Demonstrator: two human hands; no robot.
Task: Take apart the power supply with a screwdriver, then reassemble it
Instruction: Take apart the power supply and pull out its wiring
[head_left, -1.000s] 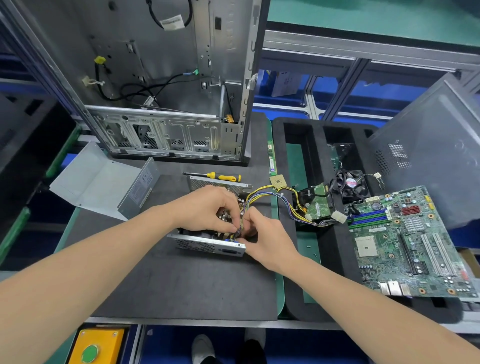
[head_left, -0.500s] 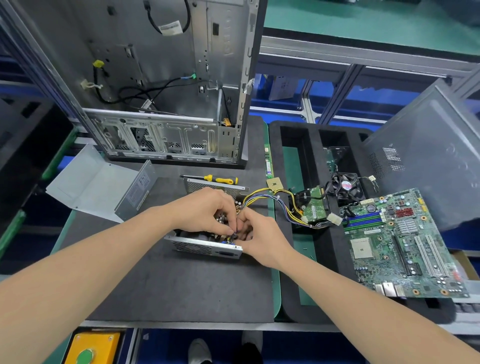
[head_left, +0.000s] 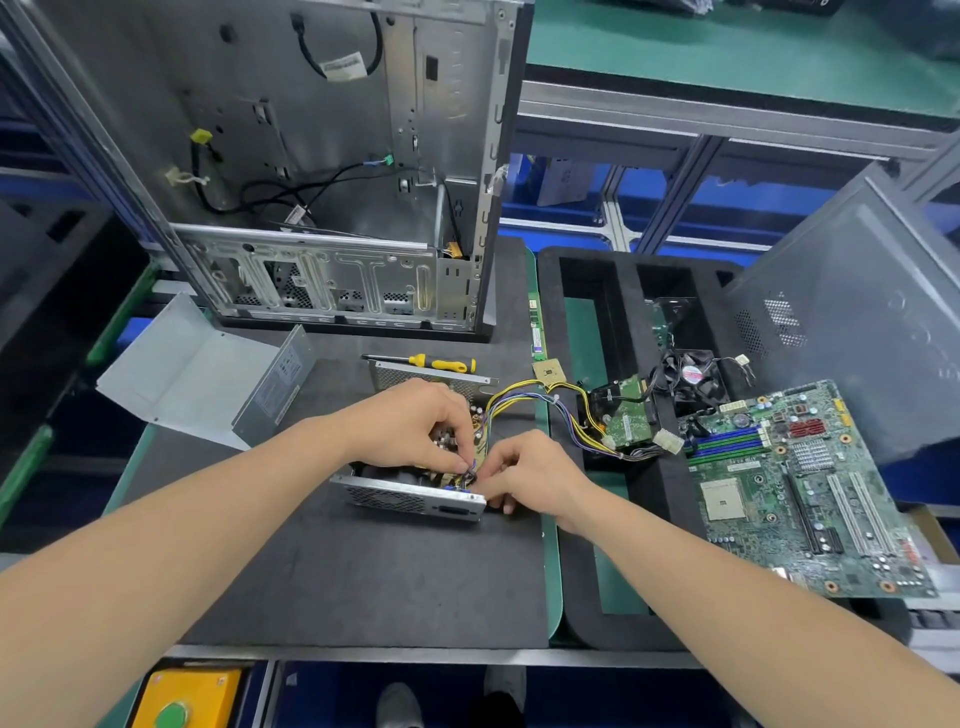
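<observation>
Little has been moved since the earlier frames. Both hands are kept at the same near right corner of the power supply (head_left: 410, 499), and only the right hand's fingertips have been lowered slightly toward the corner of its perforated near wall.

The power supply is laid open on the dark tabletop (head_left: 363, 582) in front of the person, with its circuit board exposed. The left hand (head_left: 415, 426) is held over the board, its fingers curled and pinched on a cluster of short wires (head_left: 470, 467) at that corner. The right hand (head_left: 535, 478) is brought in from the side, with thumb and forefinger closed on the same cluster. What exactly is gripped there is too small to be told.

A cable bundle (head_left: 524, 400) of yellow, black and purple leads is run from the unit rightward into a black foam tray (head_left: 576, 613). The removed cover (head_left: 208, 374) is set to the left of the unit. A yellow-handled screwdriver (head_left: 441, 362) is laid just behind the unit, untouched. An opened computer case (head_left: 311, 156) is stood at the back, and a motherboard (head_left: 800, 493) is rested on the tray's right side.
</observation>
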